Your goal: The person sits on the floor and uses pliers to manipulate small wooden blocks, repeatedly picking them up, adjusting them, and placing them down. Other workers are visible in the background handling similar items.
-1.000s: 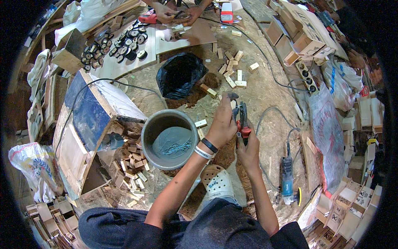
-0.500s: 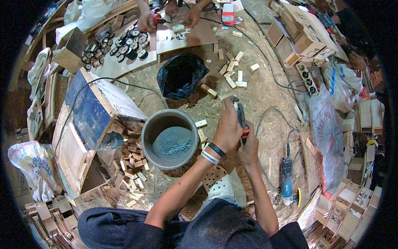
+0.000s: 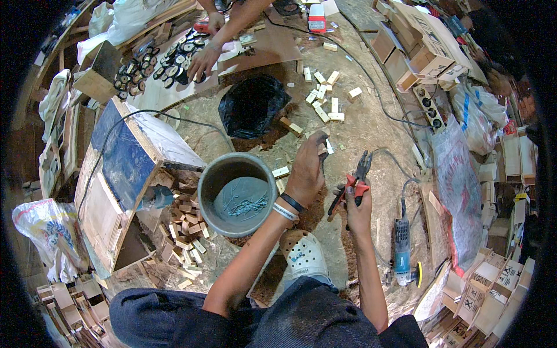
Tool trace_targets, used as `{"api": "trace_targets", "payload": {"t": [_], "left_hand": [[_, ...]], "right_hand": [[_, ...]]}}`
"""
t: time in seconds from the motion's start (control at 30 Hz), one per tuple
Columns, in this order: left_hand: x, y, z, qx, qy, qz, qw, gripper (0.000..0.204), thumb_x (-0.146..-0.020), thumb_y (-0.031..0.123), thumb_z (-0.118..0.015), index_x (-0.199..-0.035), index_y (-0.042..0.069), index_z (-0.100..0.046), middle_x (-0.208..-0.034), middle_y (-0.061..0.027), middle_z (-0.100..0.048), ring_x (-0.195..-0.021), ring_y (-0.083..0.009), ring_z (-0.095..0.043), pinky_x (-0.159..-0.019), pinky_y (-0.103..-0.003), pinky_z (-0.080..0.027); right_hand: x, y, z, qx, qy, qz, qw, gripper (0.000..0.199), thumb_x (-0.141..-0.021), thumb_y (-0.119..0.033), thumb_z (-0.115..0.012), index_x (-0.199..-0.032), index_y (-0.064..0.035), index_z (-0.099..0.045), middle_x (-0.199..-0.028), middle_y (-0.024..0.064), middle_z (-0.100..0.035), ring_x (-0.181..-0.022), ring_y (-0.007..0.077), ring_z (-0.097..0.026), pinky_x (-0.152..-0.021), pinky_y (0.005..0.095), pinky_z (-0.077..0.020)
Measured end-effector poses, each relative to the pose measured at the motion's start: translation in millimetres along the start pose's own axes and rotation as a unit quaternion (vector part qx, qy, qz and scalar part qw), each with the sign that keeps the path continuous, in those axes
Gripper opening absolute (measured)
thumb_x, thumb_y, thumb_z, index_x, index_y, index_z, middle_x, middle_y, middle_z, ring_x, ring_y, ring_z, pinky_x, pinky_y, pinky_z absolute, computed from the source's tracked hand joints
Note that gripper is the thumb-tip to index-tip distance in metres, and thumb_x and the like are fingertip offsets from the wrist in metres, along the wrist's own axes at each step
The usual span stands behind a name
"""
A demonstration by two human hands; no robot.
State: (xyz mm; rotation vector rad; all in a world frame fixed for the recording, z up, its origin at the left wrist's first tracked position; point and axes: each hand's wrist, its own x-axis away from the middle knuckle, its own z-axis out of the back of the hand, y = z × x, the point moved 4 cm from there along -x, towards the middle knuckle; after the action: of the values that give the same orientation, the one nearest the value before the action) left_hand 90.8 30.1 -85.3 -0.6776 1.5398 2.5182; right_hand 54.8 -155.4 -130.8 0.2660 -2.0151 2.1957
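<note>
My right hand (image 3: 359, 214) grips a pair of pliers (image 3: 364, 167) with red and black handles, its dark jaws pointing up and away. To its left, my left hand (image 3: 306, 171) is closed round a small wooden block (image 3: 322, 150), mostly hidden by the fingers. The pliers are apart from that hand. Beside my left wrist stands a round grey bucket (image 3: 204, 200) with several thin, pale wire pieces (image 3: 248, 203) at the bottom.
Loose wooden blocks (image 3: 333, 106) lie ahead, near an open black bag (image 3: 229, 110). Another person's hand (image 3: 204, 61) reaches over black discs (image 3: 177, 58). An angle grinder (image 3: 401, 249) lies at right, its cord trailing. A blue-faced wooden box (image 3: 125, 156) stands at left.
The pliers have come away from my left hand, moving right with my right hand. My left hand has shifted slightly left. The other person's hand has moved over the black discs.
</note>
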Motion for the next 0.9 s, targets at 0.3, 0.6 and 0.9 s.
{"api": "trace_targets", "payload": {"t": [0.3,0.6,0.9], "left_hand": [[-90.7,-80.4,-5.1,0.019,0.139,0.047,0.989,0.042,-0.088,0.002,-0.06,-0.127,-0.003,-0.047,-0.11,-0.031,-0.063,-0.103,-0.0519,-0.06,-0.089,-0.051,-0.05],[24.6,-81.5,0.1,-0.321,-0.644,0.062,0.692,0.033,-0.078,0.022,-0.078,-0.108,0.007,-0.075,-0.109,-0.017,-0.074,-0.105,-0.0364,-0.071,-0.089,-0.049,-0.057],[40.0,-87.8,-1.4,-0.341,-0.574,0.034,0.744,0.024,-0.077,0.014,-0.075,-0.099,0.006,-0.075,-0.103,-0.0208,-0.072,-0.099,-0.0374,-0.071,-0.085,-0.047,-0.058]], "right_hand": [[5.8,6.2,10.6,-0.032,0.007,-0.087,0.996,0.027,-0.105,-0.012,-0.056,-0.131,-0.0046,-0.054,-0.104,0.0087,-0.067,-0.091,0.0177,-0.068,-0.081,0.0327,-0.055],[-0.2,23.1,15.0,0.037,-0.01,-0.091,0.995,0.031,-0.106,-0.018,-0.056,-0.136,-0.0105,-0.053,-0.11,0.0057,-0.067,-0.096,0.017,-0.068,-0.073,0.0301,-0.0547],[4.6,28.9,4.0,-0.009,-0.024,-0.118,0.993,0.031,-0.107,-0.018,-0.054,-0.137,-0.0108,-0.051,-0.11,0.0047,-0.065,-0.098,0.0181,-0.069,-0.074,0.0327,-0.0569]]}}
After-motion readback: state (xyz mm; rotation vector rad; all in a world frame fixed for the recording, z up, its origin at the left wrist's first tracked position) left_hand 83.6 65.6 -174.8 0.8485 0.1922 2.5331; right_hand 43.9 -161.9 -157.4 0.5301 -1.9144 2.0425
